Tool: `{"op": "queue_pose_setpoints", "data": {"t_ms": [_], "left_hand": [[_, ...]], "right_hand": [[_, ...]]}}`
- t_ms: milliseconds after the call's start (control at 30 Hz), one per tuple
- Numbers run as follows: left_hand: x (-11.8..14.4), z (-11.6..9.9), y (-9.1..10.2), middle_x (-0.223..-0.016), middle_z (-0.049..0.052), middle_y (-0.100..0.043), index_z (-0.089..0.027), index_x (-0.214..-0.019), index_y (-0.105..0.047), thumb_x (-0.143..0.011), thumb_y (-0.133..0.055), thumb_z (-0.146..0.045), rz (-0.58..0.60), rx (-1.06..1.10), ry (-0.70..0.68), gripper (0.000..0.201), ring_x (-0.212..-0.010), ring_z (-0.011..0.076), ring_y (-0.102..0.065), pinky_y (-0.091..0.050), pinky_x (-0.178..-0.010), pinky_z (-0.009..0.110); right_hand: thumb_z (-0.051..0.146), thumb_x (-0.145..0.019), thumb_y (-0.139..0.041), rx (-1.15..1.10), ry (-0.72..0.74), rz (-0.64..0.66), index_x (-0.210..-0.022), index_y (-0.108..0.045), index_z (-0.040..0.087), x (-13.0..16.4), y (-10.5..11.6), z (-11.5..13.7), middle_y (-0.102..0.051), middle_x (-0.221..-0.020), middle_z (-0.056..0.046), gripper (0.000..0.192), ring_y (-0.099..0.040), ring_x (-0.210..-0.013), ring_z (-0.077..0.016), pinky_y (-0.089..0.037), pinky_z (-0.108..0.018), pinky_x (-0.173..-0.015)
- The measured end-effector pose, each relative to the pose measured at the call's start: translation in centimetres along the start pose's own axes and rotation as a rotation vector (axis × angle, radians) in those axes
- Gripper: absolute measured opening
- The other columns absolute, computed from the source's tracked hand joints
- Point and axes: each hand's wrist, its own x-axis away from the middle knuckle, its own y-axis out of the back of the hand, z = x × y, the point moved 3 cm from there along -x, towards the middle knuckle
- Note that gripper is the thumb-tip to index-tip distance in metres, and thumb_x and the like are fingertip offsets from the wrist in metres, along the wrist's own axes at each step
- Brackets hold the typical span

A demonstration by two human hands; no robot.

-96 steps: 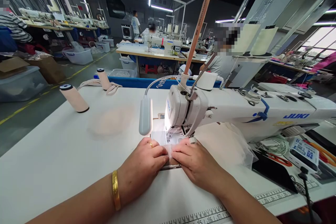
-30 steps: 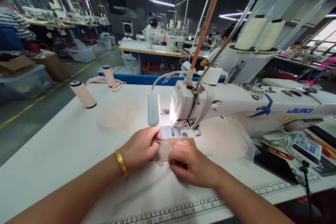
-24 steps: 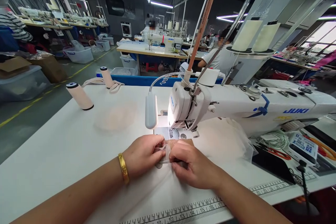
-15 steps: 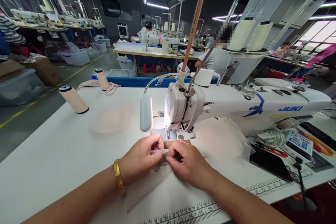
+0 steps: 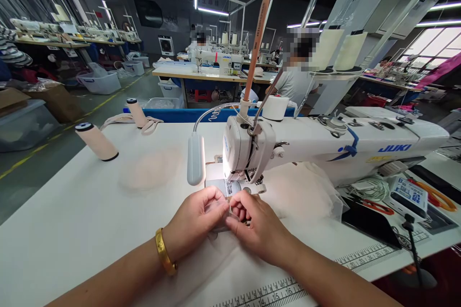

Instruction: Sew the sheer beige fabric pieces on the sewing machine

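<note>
From the head camera, the left hand (image 5: 198, 216) and right hand (image 5: 259, 230) pinch a sheer pale fabric (image 5: 218, 261) between fingertips, close together just in front of the sewing machine's (image 5: 248, 146) needle area. The fabric trails nearward over the white table (image 5: 72, 230); a lit lamp (image 5: 195, 160) hangs beside the machine head.
</note>
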Motion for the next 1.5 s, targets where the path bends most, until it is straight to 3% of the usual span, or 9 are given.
{"op": "queue_pose_setpoints", "data": {"t_ms": [33, 133, 367, 600, 800, 933, 1233, 1500], "left_hand": [[0.0, 0.0, 0.0, -0.07, -0.002, -0.056, -0.02, -0.08, -0.059, -0.087, -0.058, -0.05, -0.003, -0.009, 0.001, 0.03, -0.066, 0.0153, -0.05, -0.044, -0.059, 0.026], [0.1, 0.2, 0.0, -0.074, -0.001, -0.061, -0.02, -0.083, -0.063, -0.086, -0.059, -0.049, 0.022, 0.0, 0.025, 0.03, -0.067, 0.0159, -0.052, -0.045, -0.059, 0.026], [0.1, 0.0, -0.1, -0.072, -0.001, -0.064, -0.02, -0.08, -0.069, -0.086, -0.061, -0.05, 0.042, 0.042, 0.024, 0.032, -0.065, 0.0162, -0.057, -0.049, -0.056, 0.025], [0.3, 0.0, -0.2, -0.074, 0.0, -0.067, -0.021, -0.08, -0.071, -0.086, -0.059, -0.045, 0.032, -0.02, -0.012, 0.027, -0.069, 0.0167, -0.057, -0.048, -0.062, 0.026], [0.3, 0.1, -0.5, -0.077, 0.0, -0.066, -0.021, -0.075, -0.063, -0.082, -0.063, -0.04, -0.027, -0.054, -0.065, 0.021, -0.07, 0.0166, -0.057, -0.048, -0.061, 0.026], [0.2, 0.2, -0.8, -0.093, 0.002, -0.069, -0.021, -0.073, -0.055, -0.077, -0.067, -0.035, -0.001, 0.1, -0.079, 0.019, -0.071, 0.0153, -0.061, -0.05, -0.056, 0.025], [0.4, 0.2, -1.0, -0.063, -0.006, -0.058, -0.022, -0.078, -0.051, -0.074, -0.072, -0.04, 0.003, 0.201, 0.04, 0.029, -0.051, 0.0117, -0.052, -0.044, -0.05, 0.024], [0.4, 0.4, -1.0, -0.057, -0.009, -0.051, -0.023, -0.083, -0.051, -0.077, -0.069, -0.038, -0.019, 0.121, 0.012, 0.024, -0.051, 0.0117, -0.05, -0.041, -0.05, 0.023]], "right_hand": [[0.031, -0.097, -0.06, -0.003, 0.009, -0.013, -0.094, -0.055, 0.024, 0.0, 0.0, 0.0, -0.063, -0.081, 0.001, 0.008, -0.058, -0.078, -0.0189, -0.045, -0.03, -0.07], [0.028, -0.102, -0.049, -0.031, 0.021, -0.045, -0.09, -0.054, 0.024, -0.1, 0.1, 0.0, -0.059, -0.073, 0.003, 0.014, -0.057, -0.071, -0.0169, -0.043, -0.03, -0.068], [0.029, -0.101, -0.053, -0.039, 0.024, -0.055, -0.096, -0.058, 0.024, 0.0, 0.2, 0.0, -0.066, -0.081, 0.002, 0.009, -0.06, -0.076, -0.0174, -0.045, -0.029, -0.066], [0.027, -0.101, -0.051, 0.019, 0.079, -0.094, -0.09, -0.056, 0.024, -0.2, 0.2, 0.0, -0.065, -0.077, 0.002, 0.013, -0.059, -0.07, -0.0166, -0.043, -0.029, -0.065], [0.023, -0.098, -0.05, 0.076, 0.122, -0.124, -0.084, -0.05, 0.024, -0.2, 0.1, 0.2, -0.06, -0.073, 0.003, 0.013, -0.056, -0.067, -0.0159, -0.041, -0.028, -0.065], [0.021, -0.094, -0.05, 0.062, 0.147, -0.15, -0.082, -0.049, 0.024, -0.2, 0.0, 0.2, -0.06, -0.073, 0.003, 0.013, -0.056, -0.066, -0.0152, -0.041, -0.028, -0.065], [0.022, -0.091, -0.053, -0.026, 0.08, -0.15, -0.079, -0.051, 0.024, -0.2, 0.1, 0.3, -0.06, -0.069, 0.005, 0.012, -0.055, -0.064, -0.0143, -0.04, -0.026, -0.063], [0.029, -0.094, -0.054, -0.092, 0.008, -0.066, -0.083, -0.055, 0.024, -0.3, 0.1, 0.4, -0.06, -0.071, 0.004, 0.013, -0.057, -0.069, -0.0156, -0.04, -0.027, -0.065]]}}
